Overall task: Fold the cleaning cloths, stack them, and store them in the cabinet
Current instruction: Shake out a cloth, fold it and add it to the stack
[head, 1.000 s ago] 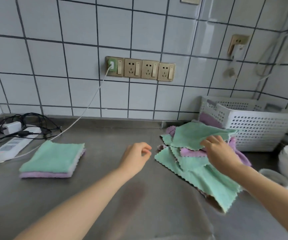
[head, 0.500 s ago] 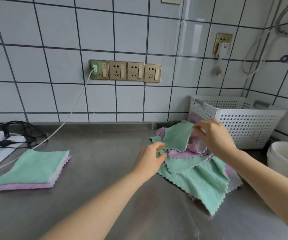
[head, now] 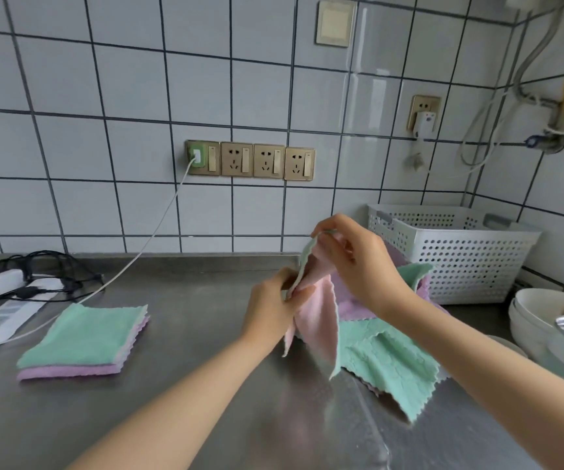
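Folding progress: sitting finished on the steel counter (head: 178, 385) at the left is the folded stack (head: 84, 340), green cloth on top, a pale layer under it, purple at the bottom, edges roughly squared.
Work in hand: being lifted clear of the heap is one pink cloth (head: 317, 320), green on its other face, hanging in loose drapes with no crease set in it yet.
Work remaining: lying unfolded at the right is the loose pile (head: 385, 354) of green and purple cloths, overlapping each other and reaching back toward the white basket (head: 460, 256); a purple edge is showing by the basket's front wall, though I cannot tell whether more cloths are lying inside.
Stage, as I judge it: sitting early to middle in the folding; stacking is only begun, and storing is not started, with no cabinet showing in this view.
Left hand (head: 270, 313): curling its fingers and thumb round the cloth's lower left edge, pinching it just above the counter.
Right hand (head: 355, 262): pinching the cloth's upper corner between thumb and fingertips, raised above the left hand, the remaining fingers bending loosely.
Cloth position: hanging between the two hands over the near edge of the pile, its lower corners trailing down onto the counter.
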`<state>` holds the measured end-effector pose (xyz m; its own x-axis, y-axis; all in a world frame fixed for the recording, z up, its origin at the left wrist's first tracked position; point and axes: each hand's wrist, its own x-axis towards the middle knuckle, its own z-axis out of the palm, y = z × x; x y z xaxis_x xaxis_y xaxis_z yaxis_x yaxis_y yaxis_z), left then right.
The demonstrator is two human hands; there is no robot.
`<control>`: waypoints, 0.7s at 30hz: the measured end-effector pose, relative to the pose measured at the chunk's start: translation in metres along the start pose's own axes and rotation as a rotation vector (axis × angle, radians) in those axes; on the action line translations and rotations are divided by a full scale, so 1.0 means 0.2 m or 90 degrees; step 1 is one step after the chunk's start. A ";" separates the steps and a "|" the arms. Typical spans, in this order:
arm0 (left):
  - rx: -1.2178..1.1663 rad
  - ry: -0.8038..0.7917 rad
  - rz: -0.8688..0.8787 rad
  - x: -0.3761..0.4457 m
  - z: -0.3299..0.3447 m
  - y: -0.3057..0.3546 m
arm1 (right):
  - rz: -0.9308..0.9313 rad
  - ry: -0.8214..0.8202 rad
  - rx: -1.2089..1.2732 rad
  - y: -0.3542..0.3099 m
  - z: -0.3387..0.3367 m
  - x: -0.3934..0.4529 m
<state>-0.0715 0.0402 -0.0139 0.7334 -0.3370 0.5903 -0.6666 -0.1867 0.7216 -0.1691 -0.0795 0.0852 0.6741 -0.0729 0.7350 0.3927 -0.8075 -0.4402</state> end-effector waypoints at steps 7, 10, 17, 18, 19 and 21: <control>-0.026 -0.126 -0.003 -0.10 -0.32 -0.02 | 0.033 0.038 0.157 -0.17 0.01 0.06; -0.059 -0.215 -0.024 -0.14 -0.45 -0.02 | 0.069 0.053 0.200 -0.19 0.03 0.08; 0.014 0.005 -0.013 -0.15 -0.78 -0.03 | 0.145 0.003 0.177 -0.18 0.02 0.10; 0.010 -0.003 -0.013 -0.15 -0.83 -0.01 | 0.161 -0.020 0.193 -0.17 0.01 0.09; -0.006 -0.032 -0.030 -0.15 -0.89 0.01 | 0.192 -0.052 0.246 -0.16 0.01 0.08; -0.113 -0.103 -0.109 -0.16 -1.03 0.07 | 0.272 -0.134 0.421 -0.15 -0.02 0.05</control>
<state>-0.0764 0.2376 0.0520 0.7928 -0.4601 0.3998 -0.4911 -0.0935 0.8661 -0.1759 -0.0583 0.1077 0.9270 -0.1311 0.3513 0.3187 -0.2177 -0.9225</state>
